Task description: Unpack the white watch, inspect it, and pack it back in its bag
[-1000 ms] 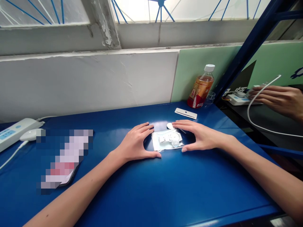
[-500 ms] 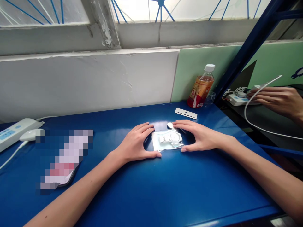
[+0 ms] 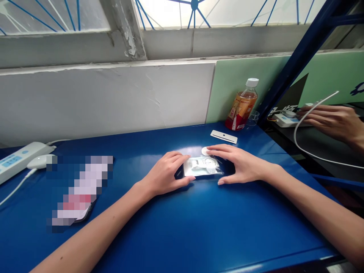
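A small clear plastic bag (image 3: 202,167) with white parts inside sits at the middle of the blue table (image 3: 199,223), held between my two hands. My left hand (image 3: 163,175) curls round the bag's left edge, fingers on top and thumb at its near corner. From the other side, my right hand (image 3: 241,165) takes the bag's right edge, fingers along the far side and thumb at the near corner. The bag looks tipped up off the table. A small white disc (image 3: 204,151) lies just behind it, by my right fingertips.
A white card strip (image 3: 223,137) and an orange drink bottle (image 3: 241,106) stand at the back right. A phone (image 3: 76,189), a white power strip (image 3: 17,161) and a white plug (image 3: 40,161) lie at the left. Another person's hand (image 3: 334,121) rests on a white cable and socket at the far right.
My left fingers have curled onto the bag's left edge. The bag, flat before, now looks tipped up between my hands. The other person's hand has barely moved.
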The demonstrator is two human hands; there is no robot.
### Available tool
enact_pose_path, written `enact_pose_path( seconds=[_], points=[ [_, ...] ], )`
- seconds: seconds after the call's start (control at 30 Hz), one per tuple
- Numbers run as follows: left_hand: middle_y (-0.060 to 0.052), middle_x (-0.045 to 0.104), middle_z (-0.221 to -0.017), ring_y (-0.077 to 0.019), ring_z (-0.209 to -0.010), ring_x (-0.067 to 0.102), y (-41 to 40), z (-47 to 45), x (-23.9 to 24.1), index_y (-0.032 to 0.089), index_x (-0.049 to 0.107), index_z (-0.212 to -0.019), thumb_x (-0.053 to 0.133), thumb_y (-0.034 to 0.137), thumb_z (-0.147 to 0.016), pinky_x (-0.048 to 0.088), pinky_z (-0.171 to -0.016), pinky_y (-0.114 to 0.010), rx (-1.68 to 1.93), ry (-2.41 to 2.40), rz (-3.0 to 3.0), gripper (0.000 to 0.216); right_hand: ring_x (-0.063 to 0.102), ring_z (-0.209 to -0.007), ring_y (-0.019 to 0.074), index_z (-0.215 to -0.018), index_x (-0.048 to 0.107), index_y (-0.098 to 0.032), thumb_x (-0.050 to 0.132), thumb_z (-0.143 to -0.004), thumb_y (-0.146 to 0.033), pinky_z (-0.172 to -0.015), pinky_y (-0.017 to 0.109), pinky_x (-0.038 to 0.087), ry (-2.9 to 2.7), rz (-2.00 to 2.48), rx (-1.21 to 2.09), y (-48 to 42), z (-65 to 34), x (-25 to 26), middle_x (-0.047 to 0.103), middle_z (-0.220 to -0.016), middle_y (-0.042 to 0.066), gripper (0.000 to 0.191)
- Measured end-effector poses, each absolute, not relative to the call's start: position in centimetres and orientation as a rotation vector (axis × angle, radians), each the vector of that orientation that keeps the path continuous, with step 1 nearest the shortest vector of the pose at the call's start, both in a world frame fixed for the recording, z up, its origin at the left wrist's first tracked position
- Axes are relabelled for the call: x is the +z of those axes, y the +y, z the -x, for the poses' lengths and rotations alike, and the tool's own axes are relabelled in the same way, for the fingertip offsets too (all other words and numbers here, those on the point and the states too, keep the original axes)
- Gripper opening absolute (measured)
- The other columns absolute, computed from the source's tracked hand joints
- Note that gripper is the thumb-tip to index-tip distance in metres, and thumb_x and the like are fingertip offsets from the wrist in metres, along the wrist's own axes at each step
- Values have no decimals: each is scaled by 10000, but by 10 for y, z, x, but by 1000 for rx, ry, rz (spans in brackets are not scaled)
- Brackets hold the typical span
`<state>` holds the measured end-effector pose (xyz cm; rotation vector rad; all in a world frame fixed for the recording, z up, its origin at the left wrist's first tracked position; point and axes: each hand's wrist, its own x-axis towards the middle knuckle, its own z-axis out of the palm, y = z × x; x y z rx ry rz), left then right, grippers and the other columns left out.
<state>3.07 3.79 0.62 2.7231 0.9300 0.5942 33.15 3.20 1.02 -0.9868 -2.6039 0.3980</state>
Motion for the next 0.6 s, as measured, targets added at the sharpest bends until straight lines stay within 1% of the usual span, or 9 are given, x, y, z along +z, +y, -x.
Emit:
enact_pose_path(
  seconds=[0.07, 0.13, 0.2, 0.3, 0.4, 0.5, 0.6],
  points=[
    [-189, 684, -1140, -314, -1087, 616, 39, -30, 5, 83, 591, -1258, 563, 486, -922, 518, -907, -448, 611, 924, -2725, 525, 553, -1266, 318, -1407, 525, -236, 719, -824, -460, -1049, 478, 459, -2569, 902, 337, 31, -329, 10, 564, -1413, 134, 654],
    [-176, 690, -1142, -306, -1075, 624, 40, -28, 4, 103, 594, -1247, 498, 476, -959, 518, -899, -448, 639, 917, -2707, 481, 621, -1167, 284, -1307, 612, -238, 647, -903, -356, -981, 450, 505, -2529, 820, 280, 31, -326, 9, 647, -1305, 122, 422],
    [-155, 695, -1162, -296, -1079, 628, 42, -27, 3, 129, 598, -1225, 423, 454, -994, 510, -910, -447, 670, 902, -2665, 436, 662, -1083, 264, -1244, 654, -230, 595, -941, -298, -927, 429, 532, -2482, 778, 252, 30, -324, 8, 695, -1219, 115, 316],
    [-129, 700, -1172, -275, -1095, 632, 43, -24, 1, 148, 602, -1190, 325, 429, -1028, 495, -932, -429, 728, 877, -2581, 427, 689, -1019, 242, -1203, 675, -231, 576, -952, -259, -880, 389, 556, -2376, 778, 294, 27, -321, 8, 724, -1160, 99, 271],
    [-112, 707, -1146, -261, -1082, 643, 43, -22, -1, 159, 568, -1247, 292, 429, -1034, 492, -934, -415, 798, 894, -2525, 441, 715, -910, 214, -1096, 701, -211, 596, -938, -262, -801, 330, 576, -2206, 877, 419, 24, -318, 10, 758, -1038, 74, 196],
    [-125, 673, -1216, -260, -1099, 641, 42, -23, -2, 157, 456, -1383, 375, 421, -1011, 496, -950, -413, 841, 934, -2511, 463, 709, -752, 189, -1008, 696, -189, 628, -914, -327, -662, 290, 576, -2053, 1050, 588, 22, -315, 10, 766, -911, 58, 181],
    [-150, 596, -1329, -270, -1157, 614, 40, -25, -1, 166, 338, -1466, 561, 417, -928, 493, -988, -416, 836, 936, -2545, 634, 681, -663, 171, -1042, 682, -177, 637, -899, -381, -587, 275, 563, -1984, 1149, 736, 23, -312, 8, 754, -834, 44, 253]
  ],
)
